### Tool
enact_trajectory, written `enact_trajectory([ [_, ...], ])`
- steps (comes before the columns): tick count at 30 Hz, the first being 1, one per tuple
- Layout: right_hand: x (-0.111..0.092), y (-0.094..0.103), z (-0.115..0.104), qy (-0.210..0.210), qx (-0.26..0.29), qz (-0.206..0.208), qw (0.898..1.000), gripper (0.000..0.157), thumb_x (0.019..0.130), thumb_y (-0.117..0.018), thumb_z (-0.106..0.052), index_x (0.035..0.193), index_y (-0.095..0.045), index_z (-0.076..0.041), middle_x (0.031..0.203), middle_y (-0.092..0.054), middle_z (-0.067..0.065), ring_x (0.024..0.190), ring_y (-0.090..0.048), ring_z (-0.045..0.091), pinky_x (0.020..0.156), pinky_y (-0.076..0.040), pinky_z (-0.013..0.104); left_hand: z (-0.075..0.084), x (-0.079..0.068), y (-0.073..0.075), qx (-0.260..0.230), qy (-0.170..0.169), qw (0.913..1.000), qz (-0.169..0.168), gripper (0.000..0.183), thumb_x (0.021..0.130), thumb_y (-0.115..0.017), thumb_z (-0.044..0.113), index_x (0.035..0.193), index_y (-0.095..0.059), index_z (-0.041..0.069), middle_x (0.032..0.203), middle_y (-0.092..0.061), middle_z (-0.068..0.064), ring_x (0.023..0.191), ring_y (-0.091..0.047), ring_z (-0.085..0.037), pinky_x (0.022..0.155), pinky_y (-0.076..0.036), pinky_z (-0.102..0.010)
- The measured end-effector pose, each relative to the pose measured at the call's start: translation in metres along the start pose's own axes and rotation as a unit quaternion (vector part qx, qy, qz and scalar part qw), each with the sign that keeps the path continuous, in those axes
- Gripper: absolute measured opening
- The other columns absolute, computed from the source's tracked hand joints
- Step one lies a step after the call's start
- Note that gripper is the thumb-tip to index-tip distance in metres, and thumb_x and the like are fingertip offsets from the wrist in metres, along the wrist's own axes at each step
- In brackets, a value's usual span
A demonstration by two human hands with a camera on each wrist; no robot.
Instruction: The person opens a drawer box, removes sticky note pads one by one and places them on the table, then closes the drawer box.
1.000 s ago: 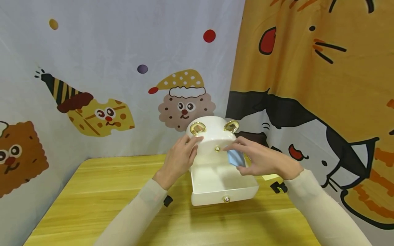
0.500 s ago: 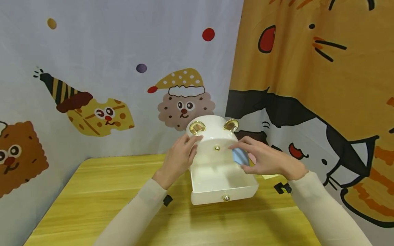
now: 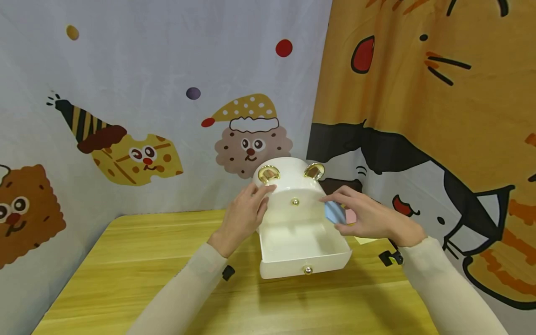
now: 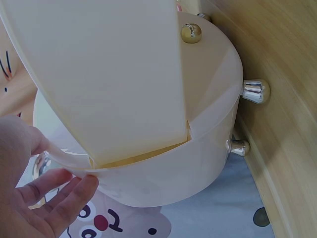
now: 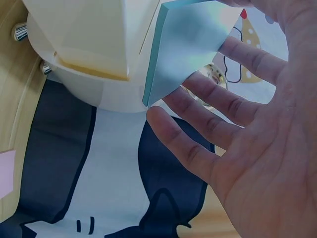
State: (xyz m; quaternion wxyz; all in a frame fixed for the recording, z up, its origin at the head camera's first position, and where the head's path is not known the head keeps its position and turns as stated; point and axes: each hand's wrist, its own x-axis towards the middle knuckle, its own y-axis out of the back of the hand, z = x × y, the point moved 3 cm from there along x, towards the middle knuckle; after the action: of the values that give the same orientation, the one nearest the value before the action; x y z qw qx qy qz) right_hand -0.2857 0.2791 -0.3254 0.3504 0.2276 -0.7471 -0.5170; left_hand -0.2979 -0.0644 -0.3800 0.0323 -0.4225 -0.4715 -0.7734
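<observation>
Pinching a light blue block [image 3: 335, 212] between thumb and fingers, the right hand [image 3: 370, 214] on my rig holds it up by the right side of the white box [image 3: 289, 173]. The block is clear of the table [image 3: 167, 260]; from my feeds I cannot tell whether it lies over the drawer's rim or just outside it. The drawer [image 3: 284, 271], with its gold knob [image 3: 307, 270] in front, stands pulled well out. The left hand [image 3: 244, 214] has thumb and fingers apart, its tips touching the box below the left gold ear [image 3: 269, 174] (a light steadying touch, as I judge it). A pink piece [image 5: 6, 173] and a yellow sheet [image 3: 366, 240] lie to the right of the box.

Principal hazards, in my judgement: the block, seemingly gripped at its edges, may pivot or slip if the thumb loosens; a corner may strike the drawer's side wall if I lower it too far right; and any knock on the extended drawer may shift the box, should the left hand's touch prove too weak.
</observation>
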Motion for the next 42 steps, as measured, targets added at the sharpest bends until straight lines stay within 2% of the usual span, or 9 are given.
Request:
enact_trajectory([
  [9, -0.009, -0.002, 0.01, -0.033, -0.004, -0.001, 0.999, 0.065, 0.095, -0.092, -0.017, 0.156, -0.073, -0.022, 0.134, -0.069, -0.001, 0.109, -0.067, 0.016, 0.087, -0.063, 0.03, 0.0, 0.0, 0.0, 0.002, 0.0, 1.0, 0.003, 0.04, 0.116, -0.071, 0.013, 0.156, -0.073, 0.021, 0.102, -0.063, -0.007, 0.078, -0.053, -0.019, 0.061, -0.049, -0.029],
  [20, -0.019, -0.006, 0.019, -0.085, 0.041, -0.011, 0.995, 0.061, 0.097, -0.091, -0.017, 0.155, -0.073, -0.023, 0.131, -0.068, 0.002, 0.112, -0.07, 0.018, 0.092, -0.067, 0.03, -0.001, -0.001, -0.001, 0.005, 0.006, 1.0, -0.006, 0.041, 0.118, -0.07, 0.014, 0.157, -0.072, 0.022, 0.103, -0.063, -0.007, 0.08, -0.053, -0.019, 0.062, -0.049, -0.029],
  [29, -0.026, -0.013, 0.029, -0.104, 0.03, -0.014, 0.994, 0.061, 0.098, -0.091, -0.02, 0.156, -0.072, -0.028, 0.132, -0.068, -0.002, 0.113, -0.067, 0.017, 0.088, -0.062, 0.031, -0.001, -0.001, -0.001, 0.003, 0.002, 1.0, -0.003, 0.04, 0.117, -0.069, 0.013, 0.157, -0.073, 0.021, 0.102, -0.063, -0.007, 0.08, -0.052, -0.019, 0.063, -0.05, -0.029],
  [34, -0.03, -0.014, 0.032, -0.11, 0.036, -0.016, 0.993, 0.061, 0.099, -0.091, -0.022, 0.156, -0.071, -0.032, 0.131, -0.068, -0.001, 0.113, -0.068, 0.017, 0.089, -0.063, 0.031, -0.001, -0.002, -0.001, 0.004, 0.001, 1.0, 0.0, 0.041, 0.117, -0.07, 0.014, 0.157, -0.073, 0.021, 0.102, -0.063, -0.007, 0.08, -0.053, -0.019, 0.061, -0.049, -0.028],
  [37, -0.032, -0.014, 0.034, -0.114, 0.039, -0.013, 0.993, 0.061, 0.1, -0.092, -0.022, 0.156, -0.07, -0.031, 0.131, -0.068, 0.001, 0.112, -0.069, 0.017, 0.091, -0.066, 0.031, -0.001, -0.002, -0.002, 0.006, 0.005, 1.0, -0.006, 0.041, 0.118, -0.068, 0.014, 0.158, -0.072, 0.023, 0.103, -0.063, -0.007, 0.08, -0.052, -0.019, 0.062, -0.048, -0.028],
  [42, -0.034, -0.018, 0.041, -0.122, 0.033, -0.011, 0.992, 0.063, 0.098, -0.092, -0.021, 0.157, -0.071, -0.023, 0.131, -0.068, 0.002, 0.113, -0.071, 0.016, 0.093, -0.067, 0.033, -0.001, -0.002, -0.002, 0.005, 0.006, 1.0, -0.004, 0.041, 0.118, -0.069, 0.015, 0.158, -0.072, 0.023, 0.103, -0.063, -0.007, 0.081, -0.052, -0.019, 0.062, -0.049, -0.029],
])
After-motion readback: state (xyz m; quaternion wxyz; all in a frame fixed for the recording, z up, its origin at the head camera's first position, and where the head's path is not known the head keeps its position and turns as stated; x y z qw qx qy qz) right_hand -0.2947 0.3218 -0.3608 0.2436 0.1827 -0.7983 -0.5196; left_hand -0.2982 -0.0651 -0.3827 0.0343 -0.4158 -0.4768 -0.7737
